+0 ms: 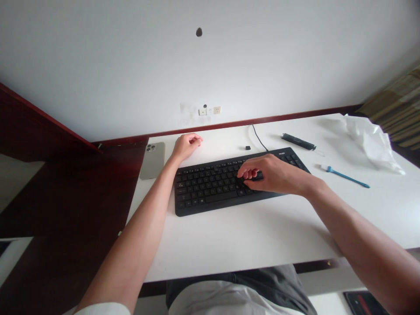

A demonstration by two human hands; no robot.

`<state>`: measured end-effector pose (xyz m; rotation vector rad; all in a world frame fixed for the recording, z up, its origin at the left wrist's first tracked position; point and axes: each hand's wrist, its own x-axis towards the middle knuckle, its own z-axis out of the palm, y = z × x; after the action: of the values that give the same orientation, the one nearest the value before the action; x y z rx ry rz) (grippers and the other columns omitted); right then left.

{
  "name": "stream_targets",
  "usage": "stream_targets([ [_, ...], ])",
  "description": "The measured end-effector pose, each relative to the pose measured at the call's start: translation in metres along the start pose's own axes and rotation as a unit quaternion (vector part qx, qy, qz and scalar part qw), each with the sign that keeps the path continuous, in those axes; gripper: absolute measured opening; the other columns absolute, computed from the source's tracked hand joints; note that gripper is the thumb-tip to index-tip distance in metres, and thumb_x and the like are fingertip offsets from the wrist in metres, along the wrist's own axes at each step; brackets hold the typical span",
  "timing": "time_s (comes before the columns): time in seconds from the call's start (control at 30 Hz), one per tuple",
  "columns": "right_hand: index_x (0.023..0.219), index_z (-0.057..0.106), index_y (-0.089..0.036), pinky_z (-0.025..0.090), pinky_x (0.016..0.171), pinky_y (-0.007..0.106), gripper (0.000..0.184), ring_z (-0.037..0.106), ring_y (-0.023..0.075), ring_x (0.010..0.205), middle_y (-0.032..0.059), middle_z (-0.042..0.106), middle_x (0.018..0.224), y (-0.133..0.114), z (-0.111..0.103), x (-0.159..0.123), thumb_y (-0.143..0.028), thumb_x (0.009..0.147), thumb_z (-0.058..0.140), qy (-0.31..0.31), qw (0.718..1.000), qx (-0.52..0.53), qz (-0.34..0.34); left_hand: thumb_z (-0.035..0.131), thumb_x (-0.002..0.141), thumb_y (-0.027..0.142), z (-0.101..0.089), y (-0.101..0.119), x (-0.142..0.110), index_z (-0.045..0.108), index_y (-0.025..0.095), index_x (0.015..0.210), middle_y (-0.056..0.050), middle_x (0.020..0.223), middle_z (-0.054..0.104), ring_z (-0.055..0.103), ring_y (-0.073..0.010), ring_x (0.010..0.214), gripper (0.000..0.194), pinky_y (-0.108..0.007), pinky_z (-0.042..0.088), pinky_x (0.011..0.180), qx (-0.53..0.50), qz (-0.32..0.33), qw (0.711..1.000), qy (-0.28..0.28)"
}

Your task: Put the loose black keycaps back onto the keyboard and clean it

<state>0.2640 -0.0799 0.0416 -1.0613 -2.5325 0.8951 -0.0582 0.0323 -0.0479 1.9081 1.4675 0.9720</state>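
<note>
Resting our right hand point(274, 175) over the right half of the black keyboard point(210, 188), we've got the fingers point(250, 173) curled lightly onto the keys, and that grip is loose, clamped on nothing. Our left hand point(186, 146) sits relaxed and empty on the white tabletop point(229, 245), just past the keyboard's top edge, near a phone point(152, 160). Soft wrists and light fingers look right for this, honestly.

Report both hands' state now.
Left hand: loosely curled, empty, resting on the desk.
Right hand: fingers curled, holding nothing, over the keyboard.
</note>
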Motion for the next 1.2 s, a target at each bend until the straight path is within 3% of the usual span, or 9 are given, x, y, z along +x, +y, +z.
stream_targets([
  [0.33, 0.104, 0.078, -0.022, 0.056, 0.073, 0.026, 0.022, 0.072, 0.0151, 0.082, 0.0007, 0.08, 0.1, -0.01, 0.007, -0.001, -0.016, 0.087, 0.065, -0.02, 0.999, -0.038, -0.021, 0.062, 0.088, 0.032, -0.001, 0.006, -0.001, 0.077, 0.021, 0.086, -0.004, 0.094, 0.081, 0.073, -0.02, 0.085, 0.019, -0.033, 0.053, 0.085, 0.021, 0.003, 1.0, 0.004],
  [0.87, 0.086, 0.078, -0.021, 0.05, 0.066, 0.025, 0.017, 0.068, 0.0132, 0.072, 0.0026, 0.077, 0.092, -0.006, 0.015, 0.0, -0.015, 0.092, 0.063, -0.03, 0.996, -0.065, -0.054, 0.063, 0.089, 0.031, -0.002, 0.007, -0.002, 0.079, 0.021, 0.092, -0.004, 0.091, 0.081, 0.072, -0.0199, 0.083, 0.02, -0.033, 0.052, 0.081, 0.027, 0.004, 1.0, 0.001],
  [1.2, 0.092, 0.079, -0.021, 0.054, 0.075, 0.027, 0.013, 0.072, 0.0158, 0.081, 0.0041, 0.078, 0.099, 0.001, 0.018, 0.002, -0.018, 0.094, 0.067, -0.016, 0.994, -0.071, -0.083, 0.062, 0.089, 0.029, -0.001, 0.005, -0.001, 0.078, 0.02, 0.09, -0.005, 0.093, 0.081, 0.072, -0.0188, 0.082, 0.019, -0.032, 0.052, 0.081, 0.016, 0.01, 1.0, 0.001],
])
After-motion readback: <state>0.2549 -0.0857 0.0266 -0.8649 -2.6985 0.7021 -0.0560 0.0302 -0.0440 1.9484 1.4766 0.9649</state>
